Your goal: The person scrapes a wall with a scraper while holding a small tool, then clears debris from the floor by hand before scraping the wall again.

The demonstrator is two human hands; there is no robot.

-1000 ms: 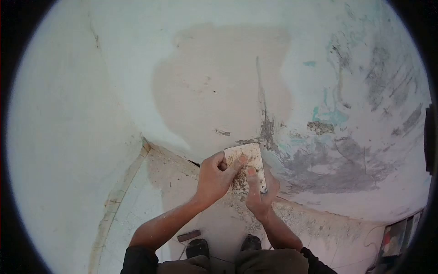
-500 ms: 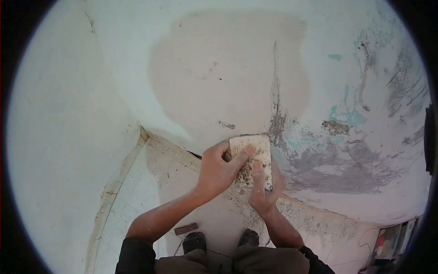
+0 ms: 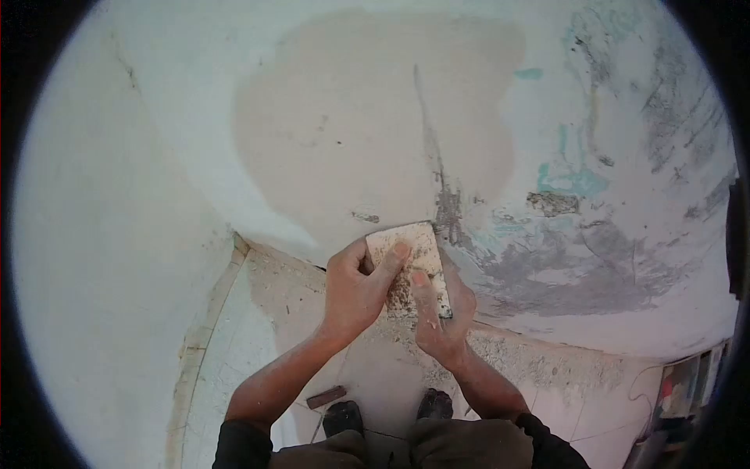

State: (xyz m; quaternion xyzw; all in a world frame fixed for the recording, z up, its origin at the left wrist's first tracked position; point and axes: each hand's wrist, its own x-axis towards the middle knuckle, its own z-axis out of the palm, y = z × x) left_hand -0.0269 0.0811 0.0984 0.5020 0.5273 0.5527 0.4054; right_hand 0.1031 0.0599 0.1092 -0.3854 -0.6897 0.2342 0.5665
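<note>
Both hands grip a cream-coloured rectangular pad with a worn, brown-speckled face, its kind not plain from here. On its left side is my left hand, thumb pressed flat on the face and fingers curled behind. My right hand closes round the lower right part, with the thumb on the face and the other fingers mostly hidden behind. The pad's top edge overlaps the lower wall in this view, close by a dark grey scraped streak.
A beige patch covers much of the wall, with grey and turquoise marks to its right. Gritty debris lies along the wall's foot. A brown bar-shaped piece rests on the tiled floor beside my feet. Shelves stand at lower right.
The view has shifted, so the wall marks sit further left. My hands and the pad also appear further left, and the pad is tilted slightly more; both hands keep their hold.
</note>
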